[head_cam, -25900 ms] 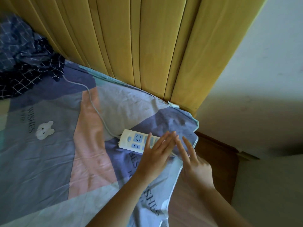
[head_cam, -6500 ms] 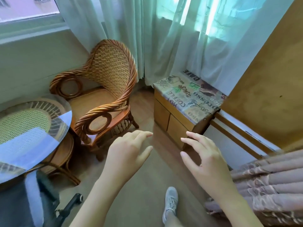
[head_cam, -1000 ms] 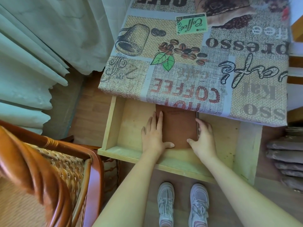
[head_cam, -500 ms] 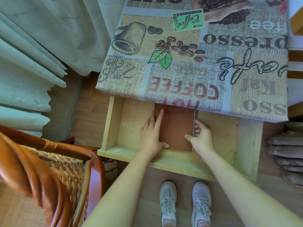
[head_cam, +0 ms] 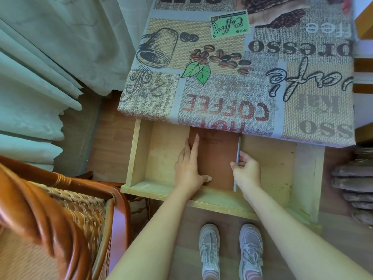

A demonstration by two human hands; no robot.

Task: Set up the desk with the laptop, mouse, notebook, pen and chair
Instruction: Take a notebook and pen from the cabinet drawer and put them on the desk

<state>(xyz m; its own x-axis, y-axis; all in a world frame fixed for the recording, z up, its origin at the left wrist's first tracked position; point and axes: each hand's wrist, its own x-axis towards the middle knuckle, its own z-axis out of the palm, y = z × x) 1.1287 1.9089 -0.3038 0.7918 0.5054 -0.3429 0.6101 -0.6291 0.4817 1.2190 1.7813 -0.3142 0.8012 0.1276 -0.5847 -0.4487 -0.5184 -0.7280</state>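
Hanging down the left side, pale curtains (head_cam: 40,81) reached the wood floor (head_cam: 109,150) beside a low cabinet (head_cam: 331,110), whose top lay under a cloth (head_cam: 232,63) printed with coffee words, beans and a cup. A wicker chair (head_cam: 50,223) with a glossy brown frame filled the lower left corner, close to the front left corner of the drawer (head_cam: 167,146). That drawer, of pale wood, stood pulled out below the cloth's near edge. At the far right edge a stack of greyish folded fabric (head_cam: 357,188) showed only in part.

Two bare forearms came up from the bottom edge into the drawer. Between them, on the floor, stood a pair of pale sneakers (head_cam: 210,249), toes toward the drawer.

Flat on the drawer bottom lay the brown notebook (head_cam: 217,158), its far end tucked under the cloth's overhang. The left hand (head_cam: 188,168) rested along the notebook's left edge with fingers straight and spread flat, the thumb lying across the cover near its near corner. The right hand (head_cam: 245,168) sat at the notebook's right edge, its fingers curled and pinching the thin grey pen (head_cam: 238,146), which ran lengthwise just beside that edge; whether the pen was lifted off the drawer bottom could not be told.
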